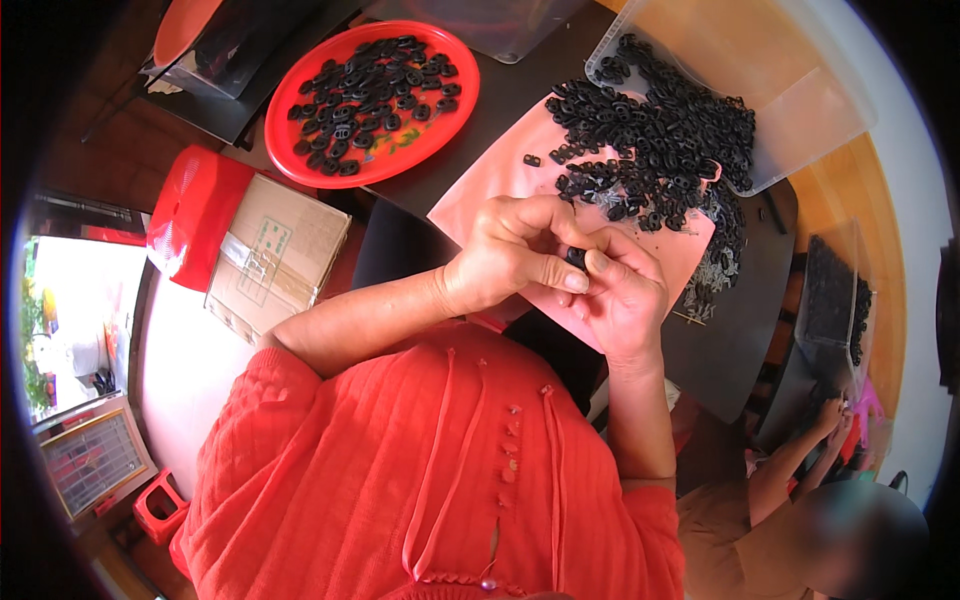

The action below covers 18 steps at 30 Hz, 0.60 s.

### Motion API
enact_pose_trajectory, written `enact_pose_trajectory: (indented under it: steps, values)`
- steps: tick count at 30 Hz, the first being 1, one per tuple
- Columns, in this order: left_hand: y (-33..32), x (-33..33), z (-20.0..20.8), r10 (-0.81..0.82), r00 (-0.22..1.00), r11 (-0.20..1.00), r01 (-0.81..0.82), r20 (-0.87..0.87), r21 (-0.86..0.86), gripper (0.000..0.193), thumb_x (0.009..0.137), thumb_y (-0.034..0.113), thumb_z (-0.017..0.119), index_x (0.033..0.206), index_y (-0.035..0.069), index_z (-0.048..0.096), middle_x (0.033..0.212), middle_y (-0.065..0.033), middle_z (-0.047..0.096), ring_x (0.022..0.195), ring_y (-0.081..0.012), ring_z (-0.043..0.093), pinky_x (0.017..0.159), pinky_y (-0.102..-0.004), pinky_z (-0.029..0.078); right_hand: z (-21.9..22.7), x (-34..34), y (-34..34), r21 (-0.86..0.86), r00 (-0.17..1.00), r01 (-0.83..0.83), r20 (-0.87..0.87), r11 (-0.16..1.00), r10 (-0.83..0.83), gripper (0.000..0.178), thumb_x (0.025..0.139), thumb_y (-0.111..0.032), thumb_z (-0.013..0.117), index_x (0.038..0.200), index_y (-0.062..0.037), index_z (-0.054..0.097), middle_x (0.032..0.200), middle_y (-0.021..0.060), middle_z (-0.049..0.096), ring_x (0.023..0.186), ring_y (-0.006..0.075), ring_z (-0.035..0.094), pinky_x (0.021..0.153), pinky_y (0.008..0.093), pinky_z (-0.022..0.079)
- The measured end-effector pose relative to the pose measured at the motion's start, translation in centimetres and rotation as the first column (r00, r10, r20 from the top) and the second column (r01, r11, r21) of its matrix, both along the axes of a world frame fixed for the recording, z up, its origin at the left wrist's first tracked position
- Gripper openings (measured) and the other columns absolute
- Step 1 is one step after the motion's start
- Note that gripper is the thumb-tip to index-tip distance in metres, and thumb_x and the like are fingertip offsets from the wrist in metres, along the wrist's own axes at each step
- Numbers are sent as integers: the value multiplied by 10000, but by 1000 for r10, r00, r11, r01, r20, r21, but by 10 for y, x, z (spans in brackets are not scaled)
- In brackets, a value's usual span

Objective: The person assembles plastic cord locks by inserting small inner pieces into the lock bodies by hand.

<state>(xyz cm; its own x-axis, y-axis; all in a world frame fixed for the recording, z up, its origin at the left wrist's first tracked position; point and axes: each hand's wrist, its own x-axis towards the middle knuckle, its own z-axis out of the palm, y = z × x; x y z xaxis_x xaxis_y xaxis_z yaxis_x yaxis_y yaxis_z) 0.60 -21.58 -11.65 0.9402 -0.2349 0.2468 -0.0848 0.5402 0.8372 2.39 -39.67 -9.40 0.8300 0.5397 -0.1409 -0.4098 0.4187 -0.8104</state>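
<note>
My left hand (515, 250) and my right hand (628, 295) meet over a pink sheet (490, 185) on the dark table. Between their pinched thumbs and fingertips sits a small black plastic cord lock (576, 257), partly covered by the fingers. Just beyond lies a big heap of similar black cord lock parts (645, 130), many with two holes. Small clear or silvery pieces (715, 275) are mixed in along the heap's near and right edges; their kind is too small to tell. One loose black part (532, 160) rests apart on the sheet.
A red tray (290, 160) of black cord locks stands far left. The heap spills from a clear plastic bin (800, 130). A cardboard box (280, 255) and red stool (160, 507) are to the left. At right, another person's hands (828, 415) work near a second clear bin (835, 300).
</note>
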Motion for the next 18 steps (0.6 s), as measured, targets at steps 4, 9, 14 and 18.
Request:
enact_pose_trajectory:
  steps: [4, 9, 14, 18]
  values:
    - [0, -4, 1, -8, 1000, 1000, 8, 15, 13, 207, 835, -104, 750, 990, -59, 621, 929, -119, 655, 808, -244, 726, 705, -356, 645, -4, 1, -2, 97, 998, -61, -12, 993, 62, 198, 994, -126, 618, 1034, 68, 613, 826, 120, 647, 596, 149, 584, 533, 228, 459]
    - [-12, -1, -3, 79, 986, 996, -71, 145, -61, 297, 783, -81, 816, 1011, -17, 637, 938, -76, 633, 844, -160, 672, 720, -287, 581, -6, -2, -4, 65, 999, 10, 29, 998, -12, 178, 986, -102, 625, 1017, 73, 617, 839, 106, 631, 580, 122, 523, 546, 230, 436]
    - [-10, 1, 1, 17, 978, 1000, -20, 209, 11, 300, 798, -144, 764, 1018, -26, 599, 965, -88, 608, 854, -197, 703, 795, -339, 639, -9, 0, -11, 45, 999, 11, 45, 999, -13, 176, 985, -96, 628, 1022, 76, 630, 827, 91, 624, 575, 109, 509, 547, 224, 422]
    - [-5, 3, 0, 44, 969, 977, -93, 245, 190, 331, 742, -60, 855, 1001, 3, 659, 932, -62, 631, 801, -125, 627, 675, -266, 516, -7, 2, -11, 74, 998, -27, 59, 997, 22, 176, 988, -93, 623, 1029, 78, 632, 803, 86, 621, 560, 108, 503, 546, 222, 416]
